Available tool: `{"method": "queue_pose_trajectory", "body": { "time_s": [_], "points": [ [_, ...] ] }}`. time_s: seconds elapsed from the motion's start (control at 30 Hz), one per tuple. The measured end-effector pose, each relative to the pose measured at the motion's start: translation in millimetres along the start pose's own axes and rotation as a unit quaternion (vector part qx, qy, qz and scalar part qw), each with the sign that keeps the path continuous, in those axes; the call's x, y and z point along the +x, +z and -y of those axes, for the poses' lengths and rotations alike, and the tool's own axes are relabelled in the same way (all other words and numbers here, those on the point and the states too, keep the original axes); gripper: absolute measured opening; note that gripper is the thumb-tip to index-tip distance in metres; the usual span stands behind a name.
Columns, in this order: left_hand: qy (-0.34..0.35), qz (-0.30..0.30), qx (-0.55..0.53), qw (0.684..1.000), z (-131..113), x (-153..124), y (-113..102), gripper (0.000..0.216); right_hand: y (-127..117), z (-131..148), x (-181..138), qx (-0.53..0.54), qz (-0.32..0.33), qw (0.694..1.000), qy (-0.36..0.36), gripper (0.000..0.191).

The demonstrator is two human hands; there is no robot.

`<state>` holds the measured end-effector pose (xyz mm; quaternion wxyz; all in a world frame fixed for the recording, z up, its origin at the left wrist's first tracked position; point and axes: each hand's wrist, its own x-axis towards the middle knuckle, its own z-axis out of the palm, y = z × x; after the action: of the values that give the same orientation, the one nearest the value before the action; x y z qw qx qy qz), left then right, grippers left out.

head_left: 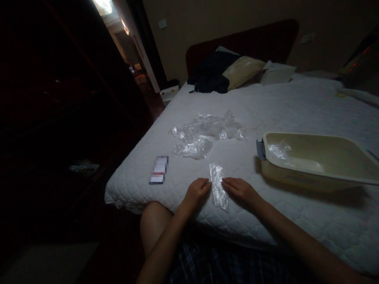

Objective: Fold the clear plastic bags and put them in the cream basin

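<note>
A clear plastic bag (218, 187), folded into a narrow strip, lies on the white quilted bed near its front edge. My left hand (197, 192) is at the strip's left side, fingers closed and pressed together on its edge. Opposite it, my right hand (239, 189) has its fingertips closed on the right edge. Several crumpled clear plastic bags (207, 132) lie loosely spread beyond my hands. To the left of my left hand rests a flat, phone-like object (159, 170), its face blurred out.
A cream plastic bin (308, 181) with a grey latch stands on the bed at right, a little clear plastic inside. Dark cloth (209, 73), a yellowish pillow (242, 71) and a white box (278, 73) sit by the headboard. The bed's left edge drops to a dark floor.
</note>
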<state>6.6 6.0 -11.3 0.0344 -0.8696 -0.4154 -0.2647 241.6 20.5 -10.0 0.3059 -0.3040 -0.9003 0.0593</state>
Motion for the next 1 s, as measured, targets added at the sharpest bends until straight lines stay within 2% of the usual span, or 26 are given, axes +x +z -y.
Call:
{"method": "queue_pose_trajectory", "body": {
  "time_s": [0.1,0.33,0.67,0.8,1.0],
  "points": [
    [0.034,0.017,0.013,0.999,0,3,6,0.021,-1,-1,-1,-0.005,0.007,1.000,-0.001,0.033],
    [0.025,0.008,0.018,0.999,1,2,11,0.020,-5,-1,-7,-0.022,0.010,1.000,0.019,0.034],
    [0.008,0.002,-0.001,1.000,1,3,12,0.018,-1,-2,-4,-0.037,0.023,0.999,-0.015,0.034],
    [-0.012,-0.006,-0.013,1.000,-1,3,11,0.016,-2,0,-5,-0.047,0.003,0.999,-0.003,0.034],
    [-0.051,-0.026,-0.069,0.996,-1,4,11,0.018,-6,5,-4,-0.022,0.008,0.999,0.037,0.048]
  ]
}}
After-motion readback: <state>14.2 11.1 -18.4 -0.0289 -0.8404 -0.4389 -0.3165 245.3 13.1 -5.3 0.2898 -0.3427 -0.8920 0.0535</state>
